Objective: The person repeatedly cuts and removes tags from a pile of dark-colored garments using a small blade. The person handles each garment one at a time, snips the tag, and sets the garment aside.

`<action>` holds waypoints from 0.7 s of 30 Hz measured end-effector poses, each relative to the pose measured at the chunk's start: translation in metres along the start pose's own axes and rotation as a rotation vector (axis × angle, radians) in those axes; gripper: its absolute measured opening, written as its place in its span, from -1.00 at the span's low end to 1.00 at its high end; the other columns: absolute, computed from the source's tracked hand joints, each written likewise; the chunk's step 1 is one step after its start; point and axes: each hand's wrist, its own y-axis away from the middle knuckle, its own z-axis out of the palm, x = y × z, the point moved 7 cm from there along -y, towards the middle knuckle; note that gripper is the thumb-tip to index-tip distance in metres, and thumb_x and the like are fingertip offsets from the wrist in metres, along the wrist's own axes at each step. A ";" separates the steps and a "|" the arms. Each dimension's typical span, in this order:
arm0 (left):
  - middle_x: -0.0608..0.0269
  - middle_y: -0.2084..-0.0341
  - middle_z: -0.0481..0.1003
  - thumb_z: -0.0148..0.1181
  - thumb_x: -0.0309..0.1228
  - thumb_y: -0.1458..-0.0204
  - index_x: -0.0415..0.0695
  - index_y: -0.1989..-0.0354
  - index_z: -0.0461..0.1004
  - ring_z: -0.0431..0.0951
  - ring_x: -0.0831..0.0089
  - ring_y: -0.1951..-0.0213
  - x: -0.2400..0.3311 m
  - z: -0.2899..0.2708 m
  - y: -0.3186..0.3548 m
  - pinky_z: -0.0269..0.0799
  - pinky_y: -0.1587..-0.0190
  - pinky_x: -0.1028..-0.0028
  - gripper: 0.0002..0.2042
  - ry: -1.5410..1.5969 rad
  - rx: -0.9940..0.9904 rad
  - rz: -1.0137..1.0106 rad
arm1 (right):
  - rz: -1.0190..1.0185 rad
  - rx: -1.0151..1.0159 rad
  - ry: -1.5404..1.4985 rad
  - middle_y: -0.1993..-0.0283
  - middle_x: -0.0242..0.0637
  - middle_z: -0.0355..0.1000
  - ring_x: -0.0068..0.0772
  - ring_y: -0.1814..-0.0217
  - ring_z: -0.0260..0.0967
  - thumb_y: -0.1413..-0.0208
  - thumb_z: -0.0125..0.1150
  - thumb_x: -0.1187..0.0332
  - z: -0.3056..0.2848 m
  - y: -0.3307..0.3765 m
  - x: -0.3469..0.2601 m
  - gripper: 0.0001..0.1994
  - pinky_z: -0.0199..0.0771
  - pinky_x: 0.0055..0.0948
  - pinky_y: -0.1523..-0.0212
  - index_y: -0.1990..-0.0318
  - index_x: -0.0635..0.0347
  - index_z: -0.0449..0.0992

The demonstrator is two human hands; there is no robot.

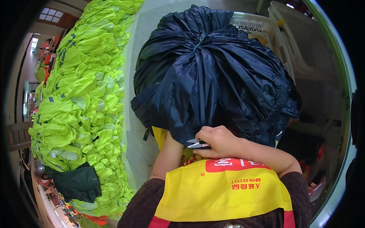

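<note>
You are wearing a yellow apron [224, 201] at the near edge of the worktop [141, 167]. It is carrying a red panel with white characters and, below that, smaller red characters and digits, all showing upside down.

Your right hand [219, 141] is closing around a pair of snips [198, 144], whose blades are pointing left and standing slightly apart. Your left forearm [168, 157] is running under the cloth [197, 83], so your left hand is staying out of sight; whether it is gripping anything, you cannot tell from here.

The navy cloth is bunching over the middle, from the near edge toward the far one, with a thin cord [198, 45] lying where its folds are gathering. You seem to be working at its near side, snips ready; a next move would be calling for blades clear of cloth and wrist.

Along the left edge, a yellow-green pile [87, 98] is heaping up, a dark piece [78, 182] lying on its near end. Toward the far right corner, a white box [247, 21] is showing bold dark lettering.
</note>
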 end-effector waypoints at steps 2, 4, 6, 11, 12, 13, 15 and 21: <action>0.13 -0.14 0.25 -0.21 -0.15 -0.20 -0.11 -0.23 0.14 0.26 0.24 -0.16 -0.002 0.004 -0.001 0.00 -0.27 0.36 -0.52 0.017 0.004 0.015 | -0.042 -0.036 0.035 0.42 -0.19 0.44 -0.26 0.52 0.42 0.06 0.29 0.12 -0.003 -0.005 -0.002 -0.66 0.43 -0.48 0.49 0.37 0.26 0.48; 0.13 -0.14 0.26 -0.21 -0.15 -0.20 -0.11 -0.23 0.14 0.26 0.24 -0.15 0.000 0.008 -0.005 0.00 -0.27 0.36 -0.53 0.020 -0.001 0.036 | -0.039 -0.090 -0.031 0.46 -0.17 0.44 -0.20 0.52 0.42 0.03 0.25 0.11 -0.009 -0.012 -0.004 -0.67 0.42 -0.40 0.50 0.40 0.26 0.48; 0.13 -0.14 0.26 -0.21 -0.15 -0.20 -0.11 -0.23 0.14 0.27 0.24 -0.15 0.006 0.010 -0.010 0.01 -0.27 0.36 -0.53 0.032 -0.007 0.067 | -0.047 -0.075 -0.067 0.54 -0.18 0.43 -0.17 0.56 0.42 0.01 0.22 0.11 -0.020 -0.022 -0.006 -0.67 0.41 -0.35 0.52 0.48 0.24 0.47; 0.12 -0.14 0.26 -0.21 -0.15 -0.20 -0.12 -0.22 0.15 0.27 0.24 -0.15 0.037 0.014 -0.024 0.01 -0.27 0.36 -0.53 0.064 -0.051 0.131 | -0.061 0.510 -0.291 0.60 -0.27 0.28 -0.42 0.60 0.26 0.08 0.28 0.40 -0.088 -0.041 -0.002 -0.83 0.25 -0.50 0.54 0.48 0.28 0.41; 0.12 -0.14 0.26 -0.21 -0.15 -0.20 -0.12 -0.22 0.15 0.27 0.24 -0.15 0.042 0.012 -0.026 0.01 -0.26 0.36 -0.53 0.074 -0.057 0.134 | -0.016 0.610 -0.199 0.51 -0.21 0.34 -0.36 0.55 0.31 0.08 0.27 0.40 -0.101 -0.049 0.010 -0.84 0.29 -0.47 0.50 0.42 0.27 0.42; 0.12 -0.14 0.26 -0.21 -0.15 -0.20 -0.12 -0.22 0.15 0.27 0.24 -0.15 0.046 0.010 -0.028 0.02 -0.26 0.36 -0.53 0.066 -0.060 0.140 | 0.029 0.705 -0.111 0.42 -0.15 0.39 -0.30 0.49 0.37 0.07 0.26 0.40 -0.111 -0.056 0.023 -0.84 0.34 -0.45 0.46 0.37 0.26 0.43; 0.12 -0.14 0.26 -0.21 -0.15 -0.20 -0.12 -0.22 0.15 0.27 0.23 -0.15 0.055 0.002 -0.029 0.02 -0.26 0.36 -0.53 0.092 -0.048 0.142 | -0.157 0.770 0.032 0.24 -0.06 0.40 -0.20 0.39 0.43 0.08 0.26 0.40 -0.118 -0.078 0.022 -0.79 0.40 -0.39 0.39 0.27 0.23 0.43; 0.11 -0.13 0.27 -0.21 -0.15 -0.20 -0.12 -0.22 0.16 0.28 0.23 -0.14 0.044 -0.018 -0.039 0.03 -0.26 0.36 -0.53 0.129 0.003 0.095 | -0.004 0.083 0.381 -0.21 -0.05 0.20 -0.08 0.36 0.48 0.10 0.19 0.40 -0.017 -0.083 0.053 -0.56 0.51 -0.29 0.35 -0.02 0.15 0.34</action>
